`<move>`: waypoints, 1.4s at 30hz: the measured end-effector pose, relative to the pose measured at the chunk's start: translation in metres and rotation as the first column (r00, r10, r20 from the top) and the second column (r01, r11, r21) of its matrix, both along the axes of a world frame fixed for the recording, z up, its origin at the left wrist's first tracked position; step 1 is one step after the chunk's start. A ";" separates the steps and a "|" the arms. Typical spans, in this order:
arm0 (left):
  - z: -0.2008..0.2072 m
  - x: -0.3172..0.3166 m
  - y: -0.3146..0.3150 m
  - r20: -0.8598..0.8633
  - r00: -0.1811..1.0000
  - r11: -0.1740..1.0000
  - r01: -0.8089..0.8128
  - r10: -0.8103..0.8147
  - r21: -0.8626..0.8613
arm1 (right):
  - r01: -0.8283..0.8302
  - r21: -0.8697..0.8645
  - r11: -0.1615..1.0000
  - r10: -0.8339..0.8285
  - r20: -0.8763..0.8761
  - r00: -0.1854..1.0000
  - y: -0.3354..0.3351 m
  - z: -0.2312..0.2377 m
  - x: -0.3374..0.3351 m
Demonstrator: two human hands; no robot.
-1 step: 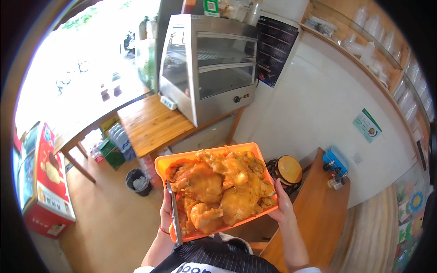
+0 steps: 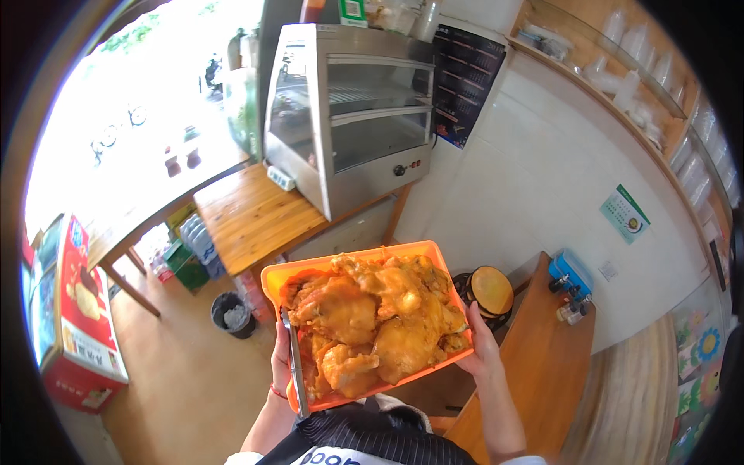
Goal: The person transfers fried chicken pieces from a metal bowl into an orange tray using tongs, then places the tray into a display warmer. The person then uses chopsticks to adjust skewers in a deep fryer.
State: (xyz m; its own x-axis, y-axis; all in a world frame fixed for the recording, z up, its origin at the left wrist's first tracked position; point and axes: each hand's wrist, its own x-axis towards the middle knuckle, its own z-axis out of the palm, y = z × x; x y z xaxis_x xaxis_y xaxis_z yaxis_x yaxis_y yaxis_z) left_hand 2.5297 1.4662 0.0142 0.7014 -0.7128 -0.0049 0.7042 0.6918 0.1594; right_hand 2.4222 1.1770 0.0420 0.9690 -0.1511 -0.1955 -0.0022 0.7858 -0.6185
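Between my two hands I carry an orange plastic tray (image 2: 431,250) in front of my body. Several pieces of golden fried chicken (image 2: 370,314) are heaped in it, some rising above the rim. My left hand (image 2: 282,358) grips the tray's left side, and my right hand (image 2: 482,345) grips its right side; the fingers of both run partly out of sight beneath it. A pair of metal tongs (image 2: 295,364) lies along the left rim, beside my left hand. Whether my left hand also presses on the tongs is hidden.
Ahead stands a steel and glass display warmer (image 2: 364,116) on a wooden table (image 2: 252,209). A black waste bin (image 2: 232,314) is on the floor at left, near a red chest freezer (image 2: 85,318). To the right are a round stool (image 2: 491,291) and a long wooden table (image 2: 527,372).
The warmer, table and bin have shifted slightly left in view, as my view turns a little right. The tray stays in both hands, almost unmoved in the picture.
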 end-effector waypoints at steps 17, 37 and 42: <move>-0.054 0.229 -0.222 0.103 0.702 0.694 -0.712 0.705 0.108 | -0.018 -0.999 0.032 0.049 -0.016 0.999 -0.307 -0.124 0.566; -0.100 0.171 -0.390 0.104 -0.189 -0.211 -0.934 0.977 0.288 | 0.728 -0.517 -0.450 0.558 0.474 0.681 -0.410 -0.135 0.655; -0.101 0.130 -0.435 0.158 -0.289 -0.325 -0.900 0.944 0.290 | 0.827 -0.453 -0.331 0.691 0.481 0.540 -0.444 -0.071 0.624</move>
State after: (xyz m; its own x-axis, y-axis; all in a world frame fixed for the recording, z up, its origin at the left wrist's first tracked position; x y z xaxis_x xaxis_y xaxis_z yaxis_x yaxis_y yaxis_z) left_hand 2.6598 1.0309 -0.0866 0.4371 0.8938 -0.1006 -0.7749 0.4310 0.4624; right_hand 3.0465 0.7331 -0.0293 0.4283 0.5938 0.6811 0.7442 -0.6594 0.1069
